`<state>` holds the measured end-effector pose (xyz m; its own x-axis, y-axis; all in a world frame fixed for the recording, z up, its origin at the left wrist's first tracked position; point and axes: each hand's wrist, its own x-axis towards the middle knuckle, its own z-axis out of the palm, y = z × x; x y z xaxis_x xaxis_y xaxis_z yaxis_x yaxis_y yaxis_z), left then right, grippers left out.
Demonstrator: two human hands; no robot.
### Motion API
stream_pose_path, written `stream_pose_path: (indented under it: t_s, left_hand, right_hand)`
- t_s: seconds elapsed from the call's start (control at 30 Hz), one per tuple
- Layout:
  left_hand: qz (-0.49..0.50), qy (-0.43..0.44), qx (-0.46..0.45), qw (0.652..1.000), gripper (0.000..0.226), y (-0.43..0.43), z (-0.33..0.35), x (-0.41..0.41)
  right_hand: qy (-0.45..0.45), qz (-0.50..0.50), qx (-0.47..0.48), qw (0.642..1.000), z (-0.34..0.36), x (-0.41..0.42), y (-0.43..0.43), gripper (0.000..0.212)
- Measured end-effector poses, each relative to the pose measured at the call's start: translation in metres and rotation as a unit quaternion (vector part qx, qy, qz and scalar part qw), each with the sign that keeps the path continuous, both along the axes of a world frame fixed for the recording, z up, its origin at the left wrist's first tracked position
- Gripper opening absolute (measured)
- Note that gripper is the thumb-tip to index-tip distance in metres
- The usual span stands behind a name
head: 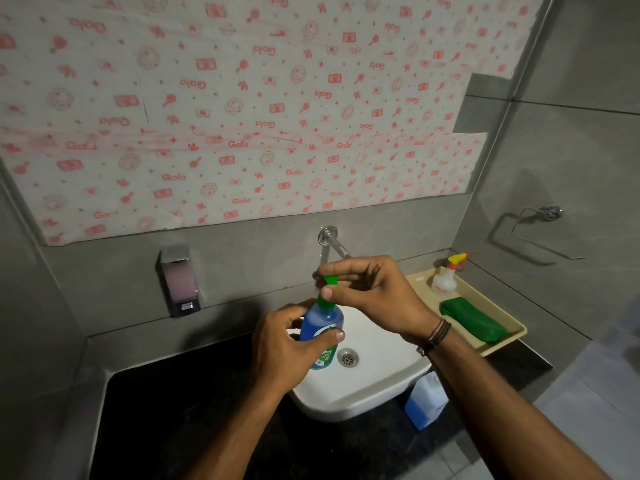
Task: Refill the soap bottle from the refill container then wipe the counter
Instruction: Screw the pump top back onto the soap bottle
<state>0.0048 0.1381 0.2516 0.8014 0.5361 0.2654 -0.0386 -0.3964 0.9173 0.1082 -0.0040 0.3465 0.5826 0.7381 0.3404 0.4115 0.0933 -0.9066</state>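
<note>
A blue soap bottle (322,322) with a green neck is held upright over the white sink (377,382). My left hand (284,348) is wrapped around its body. Just above the neck, my right hand (370,289) pinches the bottle's green cap (330,279) between thumb and fingers. A translucent refill container (427,400) with blue liquid stands on the black counter (180,417), right of the sink. A folded green cloth (472,318) lies in a beige tray (512,337) at the right.
A spray bottle (445,277) with a yellow trigger stands at the back of the tray. A wall soap dispenser (180,280) hangs at the left, a chrome tap (330,240) above the sink, and a towel ring (540,230) on the right wall.
</note>
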Motion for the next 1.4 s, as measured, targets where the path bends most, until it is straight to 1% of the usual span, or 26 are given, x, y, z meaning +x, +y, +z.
stream_pose_path:
  t_s: [0.1, 0.23, 0.37, 0.47, 0.53, 0.6, 0.67, 0.7, 0.8, 0.9, 0.97, 1.03, 1.1, 1.17, 1.27, 1.4]
  left_hand:
    - [0.004, 0.003, 0.003, 1.0, 0.05, 0.006, -0.003, -0.003]
    - [0.011, 0.002, -0.001, 1.0, 0.049, 0.008, -0.005, -0.005]
    - [0.01, -0.002, -0.007, 1.0, 0.049, 0.009, -0.01, -0.008]
    - [0.008, -0.008, -0.025, 1.0, 0.052, 0.01, -0.018, -0.014]
    - [0.012, -0.01, -0.041, 0.999, 0.055, 0.011, -0.029, -0.02]
    - [0.016, -0.017, -0.059, 0.998, 0.052, 0.015, -0.049, -0.03]
    - [0.024, -0.024, -0.078, 0.996, 0.046, 0.02, -0.08, -0.041]
    - [0.031, -0.018, -0.09, 0.995, 0.045, 0.022, -0.097, -0.047]
    - [0.054, 0.029, -0.114, 0.992, 0.046, 0.029, -0.15, -0.057]
    - [0.065, 0.067, -0.147, 0.985, 0.042, 0.036, -0.197, -0.055]
    - [0.076, 0.088, -0.179, 0.977, 0.044, 0.041, -0.22, -0.048]
    - [0.079, 0.102, -0.205, 0.97, 0.047, 0.051, -0.24, -0.039]
    - [0.072, 0.107, -0.228, 0.965, 0.042, 0.06, -0.257, -0.029]
    - [0.072, 0.1, -0.244, 0.962, 0.038, 0.067, -0.268, -0.02]
    - [0.087, 0.094, -0.253, 0.959, 0.036, 0.074, -0.288, -0.007]
    - [0.085, 0.093, -0.242, 0.962, 0.038, 0.085, -0.303, 0.005]
  right_hand:
    - [0.005, 0.021, -0.006, 1.0, -0.001, 0.0, 0.003, 0.035]
    - [0.002, 0.029, -0.014, 0.999, -0.001, 0.0, 0.008, 0.036]
    - [0.013, 0.028, -0.047, 0.998, -0.005, -0.001, 0.01, 0.038]
    - [0.043, 0.033, -0.049, 0.997, -0.014, -0.009, 0.011, 0.047]
    - [0.046, 0.001, -0.037, 0.998, -0.032, -0.02, 0.013, 0.053]
    - [0.062, -0.062, -0.028, 0.996, -0.073, -0.035, 0.016, 0.045]
    - [0.132, -0.117, -0.045, 0.983, -0.128, -0.055, 0.019, 0.033]
    - [0.171, -0.125, -0.066, 0.975, -0.156, -0.065, 0.021, 0.03]
    - [0.231, -0.131, -0.132, 0.955, -0.228, -0.082, 0.034, 0.032]
    - [0.336, -0.144, -0.156, 0.917, -0.272, -0.086, 0.057, 0.032]
    - [0.406, -0.155, -0.156, 0.887, -0.292, -0.085, 0.073, 0.033]
    - [0.457, -0.179, -0.141, 0.86, -0.307, -0.081, 0.088, 0.033]
    - [0.479, -0.208, -0.136, 0.842, -0.32, -0.074, 0.101, 0.033]
    - [0.482, -0.23, -0.138, 0.834, -0.33, -0.067, 0.111, 0.033]
    - [0.489, -0.264, -0.131, 0.821, -0.341, -0.058, 0.125, 0.034]
    - [0.509, -0.272, -0.13, 0.806, -0.349, -0.049, 0.134, 0.036]
